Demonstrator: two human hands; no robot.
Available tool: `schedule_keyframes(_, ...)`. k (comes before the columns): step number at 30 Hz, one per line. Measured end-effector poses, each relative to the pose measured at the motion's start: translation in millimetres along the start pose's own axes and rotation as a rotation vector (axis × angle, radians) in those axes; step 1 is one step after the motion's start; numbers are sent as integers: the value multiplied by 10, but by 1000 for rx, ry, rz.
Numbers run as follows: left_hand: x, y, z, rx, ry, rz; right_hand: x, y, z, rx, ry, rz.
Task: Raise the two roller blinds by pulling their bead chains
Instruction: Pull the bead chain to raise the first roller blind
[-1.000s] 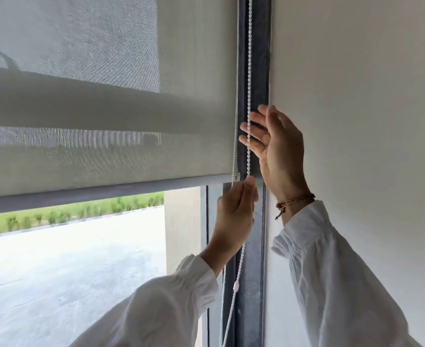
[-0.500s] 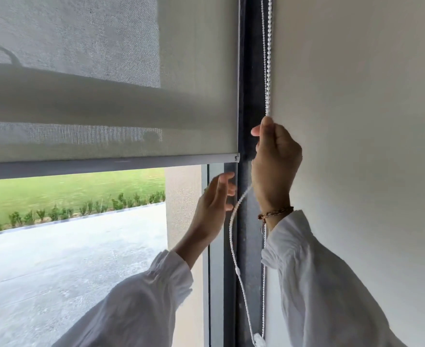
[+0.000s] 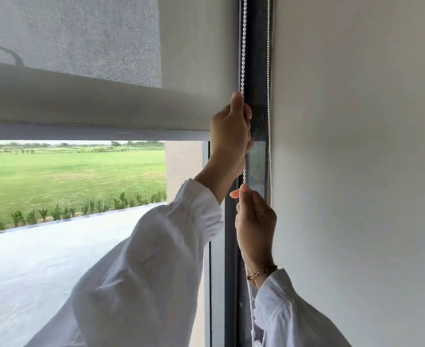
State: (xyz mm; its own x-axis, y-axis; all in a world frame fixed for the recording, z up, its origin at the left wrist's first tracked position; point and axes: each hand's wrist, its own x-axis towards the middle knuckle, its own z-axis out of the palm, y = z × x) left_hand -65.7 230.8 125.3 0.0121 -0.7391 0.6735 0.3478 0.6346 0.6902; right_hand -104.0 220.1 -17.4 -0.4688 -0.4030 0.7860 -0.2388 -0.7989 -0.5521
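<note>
Two hands grip the front strand of the white bead chain (image 3: 243, 46) beside the dark window frame (image 3: 257, 71). The left hand (image 3: 231, 131) is closed around the strand, uppermost, level with the bottom rail (image 3: 93, 131) of the roller blind (image 3: 93, 46). The right hand (image 3: 255, 221) pinches the same strand just below. A second strand (image 3: 269, 71) hangs free against the wall (image 3: 356, 146).

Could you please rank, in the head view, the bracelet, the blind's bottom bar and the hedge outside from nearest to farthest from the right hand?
From the right hand:
1. Bracelet, on its own wrist just below.
2. Blind's bottom bar, up and left.
3. Hedge, outdoors, far left.
</note>
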Motion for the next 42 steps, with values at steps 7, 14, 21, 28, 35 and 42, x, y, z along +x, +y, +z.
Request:
schedule_keyframes(7,-69,-113,-145,343,127,412,582,-357,-17,354,-140,398)
schedule_keyframes(14,-722,-730,-240,366,15,378,1279,-1000,71,629,-280,372)
schedule_keyframes(21,-702,-848,-370,352,-48,323,1346,-1087,182,472,-222,295)
schedule_keyframes(28,-582,-948,-470,210,-129,166,1348,-1070,198,466,-175,225)
schedule_keyframes(35,-375,-1111,-524,638,209,328,1297,-1046,225,443,-169,218)
schedule_keyframes(42,-291,-1119,-323,591,91,163,1308,-971,147,379,-112,212)
